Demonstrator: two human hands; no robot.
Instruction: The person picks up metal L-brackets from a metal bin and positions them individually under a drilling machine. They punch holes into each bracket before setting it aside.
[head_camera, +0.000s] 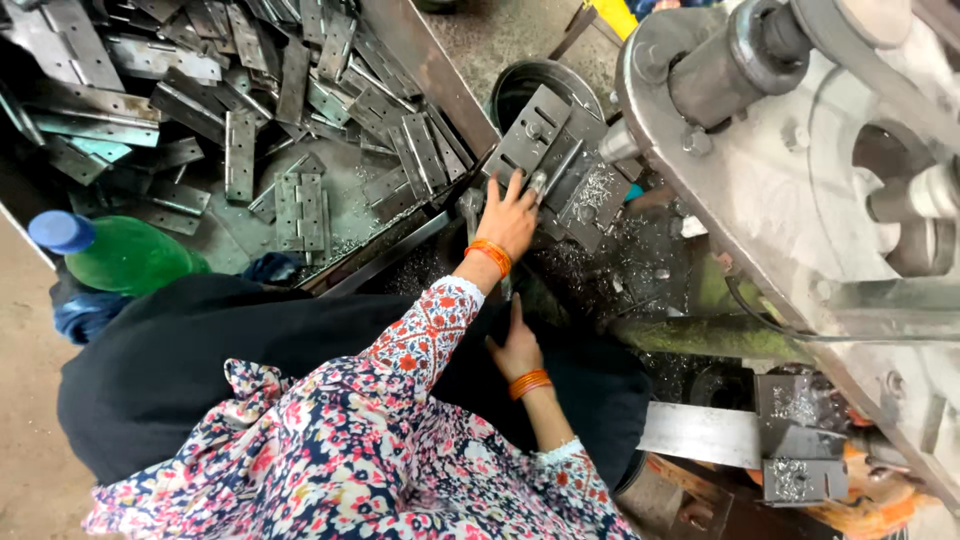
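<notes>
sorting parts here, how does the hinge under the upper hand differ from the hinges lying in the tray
The hinge under the left hand, the fixture hinge, sits alone, tilted, on the machine; the tray hinges lie loose in a heap. The first is touched by fingers; the others are untouched. Both are grey metal with holes.

Left hand (510, 215) on metal hinge plate (535, 135)

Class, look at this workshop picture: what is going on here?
A person in a floral top sits at a metal machine. Their left hand reaches forward, fingers spread on a steel hinge plate at the machine's fixture, with metal shavings around it. Their right hand rests by their lap, holding nothing visible. A tray heaped with loose hinges lies to the left, beside a green bottle.
</notes>
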